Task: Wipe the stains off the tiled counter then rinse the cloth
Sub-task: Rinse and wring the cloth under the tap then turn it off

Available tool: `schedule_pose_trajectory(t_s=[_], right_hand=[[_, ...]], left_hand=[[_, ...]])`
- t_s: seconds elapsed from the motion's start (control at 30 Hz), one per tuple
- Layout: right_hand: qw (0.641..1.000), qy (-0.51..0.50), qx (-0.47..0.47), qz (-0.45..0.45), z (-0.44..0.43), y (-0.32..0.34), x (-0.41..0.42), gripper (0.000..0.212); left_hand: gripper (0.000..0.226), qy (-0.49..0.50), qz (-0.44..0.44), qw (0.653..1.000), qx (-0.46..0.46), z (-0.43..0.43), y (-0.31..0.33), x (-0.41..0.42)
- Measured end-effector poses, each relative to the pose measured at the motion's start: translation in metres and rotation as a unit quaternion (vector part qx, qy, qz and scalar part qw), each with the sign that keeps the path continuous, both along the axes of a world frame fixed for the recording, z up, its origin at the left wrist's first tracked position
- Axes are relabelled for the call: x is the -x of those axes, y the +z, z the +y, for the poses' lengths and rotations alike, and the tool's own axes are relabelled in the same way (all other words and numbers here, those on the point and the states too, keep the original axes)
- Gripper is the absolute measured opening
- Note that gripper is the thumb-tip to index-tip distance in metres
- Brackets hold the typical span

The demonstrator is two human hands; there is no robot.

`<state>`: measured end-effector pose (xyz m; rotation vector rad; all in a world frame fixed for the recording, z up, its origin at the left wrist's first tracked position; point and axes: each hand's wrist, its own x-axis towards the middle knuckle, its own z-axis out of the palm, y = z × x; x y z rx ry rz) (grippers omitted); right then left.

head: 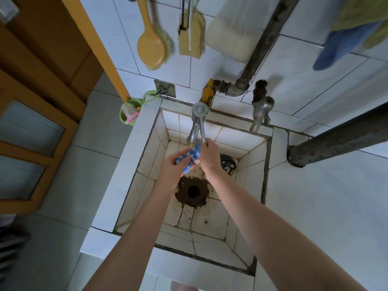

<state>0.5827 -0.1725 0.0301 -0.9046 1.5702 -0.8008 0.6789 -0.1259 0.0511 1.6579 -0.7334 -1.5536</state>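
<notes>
Head view, tap risk: the right hand (210, 154) pinches the tip of the thin chrome tap lever (202, 131); a hard pull would likely throw a strong jet off the cloth and over the rim of the white tiled sink (134, 164).
Drain risk: the dark open drain hole (193, 191) lies below the hands; a slack grip could drop the cloth onto its grimy ring.
Rinse risk: held bunched, the inner folds may stay dirty.
Water: I cannot tell whether it runs.
Left hand (171, 164): fingers curled round the blue-and-white patterned cloth (190, 157).
Cloth place: just under the chrome spout (192, 136), above the basin, touching both hands.
Cloth look: soft, crumpled into a short roll, pattern blurred.
</notes>
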Motion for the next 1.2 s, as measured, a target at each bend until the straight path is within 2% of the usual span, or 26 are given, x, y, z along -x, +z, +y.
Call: schedule_pose_trajectory(t_s=[0.03, 0.1, 0.17, 0.2, 0.33, 0.4, 0.47, 0.53, 0.57, 0.6, 0.67, 0.73, 0.8, 0.87, 0.97, 1.07, 1.13, 1.2], right_hand=[[1.0, -0.023, 0.012, -0.016, 0.0, 0.004, 0.002, 0.024], [0.998, -0.038, 0.026, -0.049, 0.004, 0.012, 0.003, 0.023], [0.995, 0.001, 0.019, -0.094, 0.013, 0.016, 0.002, 0.027], [0.994, 0.033, 0.007, -0.107, 0.018, 0.018, -0.001, 0.029], [0.983, 0.074, -0.019, -0.165, 0.028, 0.012, -0.008, 0.037], [0.987, 0.07, -0.019, -0.142, 0.027, 0.014, -0.009, 0.03], [0.996, 0.075, 0.001, -0.042, 0.025, 0.015, -0.009, 0.021], [0.992, 0.098, 0.026, 0.08, 0.022, 0.014, -0.005, 0.023], [0.99, 0.089, 0.027, 0.104, 0.021, 0.014, -0.003, 0.023], [0.992, 0.07, 0.027, 0.103, 0.019, 0.017, -0.002, 0.022], [1.0, 0.029, 0.002, 0.005, 0.02, 0.02, -0.004, 0.022], [0.991, 0.052, -0.03, -0.122, 0.026, 0.02, -0.012, 0.031], [0.981, 0.068, -0.042, -0.179, 0.033, 0.013, -0.018, 0.045], [0.986, 0.066, -0.029, -0.148, 0.032, 0.012, -0.016, 0.044], [0.998, 0.033, -0.003, -0.046, 0.022, 0.016, -0.009, 0.031], [0.998, 0.009, -0.019, -0.063, 0.02, 0.019, -0.005, 0.031], [0.996, 0.04, -0.03, -0.073, 0.027, 0.019, -0.01, 0.026], [0.996, 0.077, -0.022, -0.041, 0.035, 0.013, -0.015, 0.019]], left_hand=[[0.027, 0.031, 0.021, 0.999, -0.007, -0.003, 0.001, 0.0], [0.022, 0.127, 0.115, 0.985, -0.037, -0.012, 0.003, 0.002], [0.027, 0.197, 0.203, 0.957, -0.058, -0.019, 0.003, 0.004], [0.028, 0.194, 0.216, 0.955, -0.056, -0.02, 0.004, 0.005], [0.034, 0.116, 0.149, 0.982, -0.016, -0.011, 0.006, 0.008], [0.033, 0.115, 0.115, 0.987, -0.009, -0.008, 0.003, 0.005], [0.032, 0.105, 0.102, 0.989, -0.011, -0.007, -0.001, 0.002], [0.031, 0.068, 0.077, 0.995, -0.013, -0.004, -0.004, 0.002], [0.03, 0.061, 0.07, 0.996, -0.014, -0.003, -0.005, 0.003], [0.028, 0.071, 0.07, 0.995, -0.015, -0.002, -0.004, 0.003], [0.022, 0.126, 0.086, 0.988, -0.016, -0.004, -0.003, 0.004], [0.022, 0.164, 0.09, 0.982, -0.006, -0.009, -0.003, 0.006], [0.027, 0.175, 0.108, 0.979, -0.008, -0.012, -0.003, 0.008], [0.026, 0.158, 0.12, 0.98, -0.005, -0.011, 0.0, 0.009], [0.02, 0.144, 0.108, 0.984, 0.002, -0.007, 0.0, 0.006], [0.017, 0.16, 0.1, 0.982, -0.002, -0.007, -0.004, 0.002], [0.019, 0.141, 0.103, 0.985, -0.001, -0.009, -0.004, 0.004], [0.027, 0.102, 0.112, 0.988, -0.007, -0.01, -0.005, 0.009]])
